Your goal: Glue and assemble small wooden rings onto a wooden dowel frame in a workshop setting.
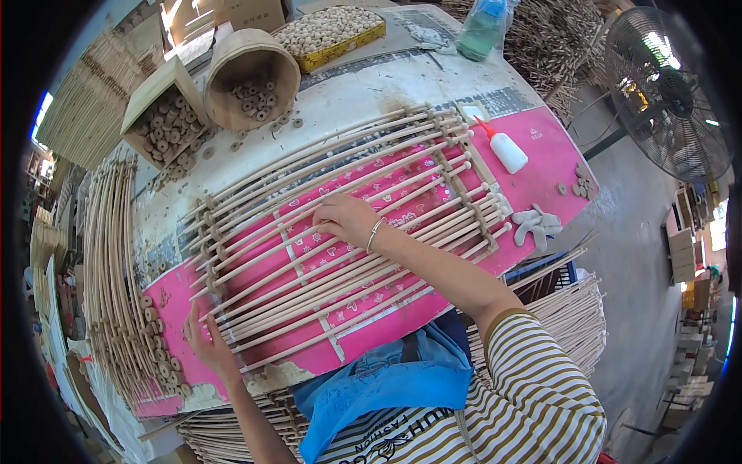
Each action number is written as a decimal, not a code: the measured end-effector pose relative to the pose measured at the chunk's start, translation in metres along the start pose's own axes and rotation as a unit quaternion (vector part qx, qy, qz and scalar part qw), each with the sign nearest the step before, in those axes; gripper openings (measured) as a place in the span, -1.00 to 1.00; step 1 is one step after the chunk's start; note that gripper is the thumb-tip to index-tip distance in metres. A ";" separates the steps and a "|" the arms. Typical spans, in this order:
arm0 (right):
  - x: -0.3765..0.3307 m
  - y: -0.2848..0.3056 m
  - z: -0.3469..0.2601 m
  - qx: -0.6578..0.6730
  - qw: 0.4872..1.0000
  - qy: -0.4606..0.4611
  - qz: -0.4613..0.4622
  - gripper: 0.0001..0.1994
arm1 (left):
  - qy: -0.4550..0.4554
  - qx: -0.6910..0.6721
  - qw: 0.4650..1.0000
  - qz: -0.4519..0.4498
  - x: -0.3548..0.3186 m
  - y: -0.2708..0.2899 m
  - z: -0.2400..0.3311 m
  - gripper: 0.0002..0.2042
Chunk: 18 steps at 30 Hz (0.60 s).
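Past striped sleeve (pixel 541 367), pinched wooden dowel (pixel 303 237) midway with right hand (pixel 352 220), long axis rising rightward; spread left hand (pixel 214 349) by dowels' left ends, toward table's (pixel 357 341) near edge.

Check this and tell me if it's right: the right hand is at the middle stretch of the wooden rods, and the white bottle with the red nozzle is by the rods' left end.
One thing is wrong: the white bottle with the red nozzle is by the right end of the wooden rods, as the head view shows. The right hand is at their middle stretch, as stated.
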State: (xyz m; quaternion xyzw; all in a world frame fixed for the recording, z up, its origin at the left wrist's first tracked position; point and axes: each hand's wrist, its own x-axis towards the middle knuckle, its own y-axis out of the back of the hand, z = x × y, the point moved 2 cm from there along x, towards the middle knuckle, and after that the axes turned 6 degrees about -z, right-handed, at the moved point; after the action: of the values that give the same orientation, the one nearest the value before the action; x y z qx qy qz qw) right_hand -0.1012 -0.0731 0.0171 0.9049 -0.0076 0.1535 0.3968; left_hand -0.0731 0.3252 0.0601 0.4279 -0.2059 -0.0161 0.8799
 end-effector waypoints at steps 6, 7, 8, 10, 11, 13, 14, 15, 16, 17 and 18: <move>0.000 -0.002 0.003 0.002 1.000 0.002 0.001 -0.88 | -0.011 0.008 1.000 0.003 -0.003 -0.001 0.005 -0.64; 0.001 -0.002 0.003 0.002 1.000 0.001 0.001 -0.88 | 0.037 -0.024 0.999 -0.022 -0.005 -0.003 0.013 -0.66; 0.003 -0.001 0.002 0.002 1.000 0.010 0.006 -0.88 | 0.084 -0.055 0.994 -0.048 -0.007 -0.006 0.020 -0.68; 0.006 0.001 0.003 0.002 1.000 0.019 0.012 -0.88 | 0.007 -0.007 0.999 -0.048 -0.007 -0.015 0.028 -0.68; 0.009 0.002 0.004 0.004 1.000 0.012 0.014 -0.88 | -0.069 0.040 0.996 -0.047 -0.007 -0.018 0.034 -0.69; 0.010 0.002 0.005 0.006 1.000 0.006 0.015 -0.88 | -0.072 0.021 0.996 -0.044 -0.006 -0.022 0.038 -0.68; 0.010 0.001 0.006 0.007 1.000 0.007 0.024 -0.88 | -0.064 0.013 0.997 -0.048 -0.005 -0.024 0.038 -0.68; 0.010 0.001 0.007 0.009 0.999 0.009 0.032 -0.88 | -0.057 0.004 0.997 -0.052 -0.004 -0.026 0.037 -0.69; 0.009 0.001 0.008 0.010 0.999 0.009 0.031 -0.88 | -0.056 0.005 0.997 -0.053 -0.005 -0.026 0.037 -0.69; 0.009 0.001 0.009 0.008 1.000 0.004 0.025 -0.87 | -0.056 0.003 0.997 -0.054 -0.004 -0.025 0.037 -0.68; 0.009 0.001 0.011 0.007 1.000 -0.001 0.019 -0.87 | -0.056 0.002 0.997 -0.055 -0.004 -0.023 0.036 -0.68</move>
State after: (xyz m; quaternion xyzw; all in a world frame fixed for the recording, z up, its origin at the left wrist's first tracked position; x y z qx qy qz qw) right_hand -0.0900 -0.0802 0.0134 0.9076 -0.0240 0.1606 0.3871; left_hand -0.0864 0.2843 0.0608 0.4384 -0.2308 -0.0880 0.8642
